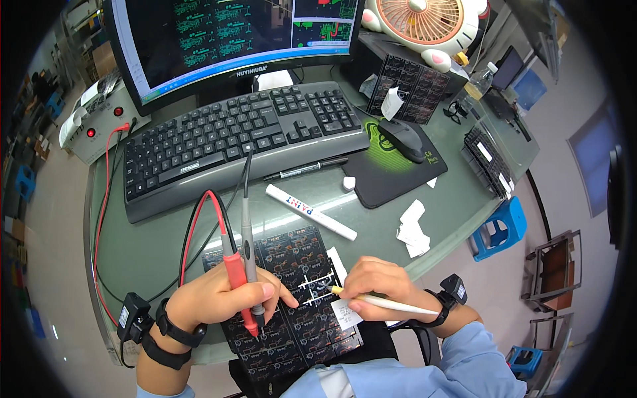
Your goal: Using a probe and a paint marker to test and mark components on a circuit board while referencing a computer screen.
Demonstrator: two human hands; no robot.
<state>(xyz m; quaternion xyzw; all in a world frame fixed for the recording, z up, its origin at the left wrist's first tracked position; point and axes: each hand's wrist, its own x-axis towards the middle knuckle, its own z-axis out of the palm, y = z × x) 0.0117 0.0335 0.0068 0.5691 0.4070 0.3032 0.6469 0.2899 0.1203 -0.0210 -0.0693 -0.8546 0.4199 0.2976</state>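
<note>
A black panel of printed circuit boards [285, 249] lies at the table's near edge, overhanging toward me. My left hand [222, 292] is closed round a red test probe [235, 272] and a grey-and-black test probe [248, 232], tips pointing down over the panel's left part. Its index finger reaches to the board. In my right hand [379, 282] is a slim white pen-like tool [398, 304] with a yellowish front end; its tip is at white-marked lines [318, 290] on the panel. A printed white label [346, 314] lies beside that hand, on the panel's right edge.
A white paint marker [312, 212] and a white cap [349, 184] lie beyond the panel, near a keyboard [242, 132] and mouse [402, 139]. Crumpled paper [413, 229] sits to the right. Red and black leads run left to a meter box [99, 126]. A blue stool [501, 229] stands beyond the table's right edge.
</note>
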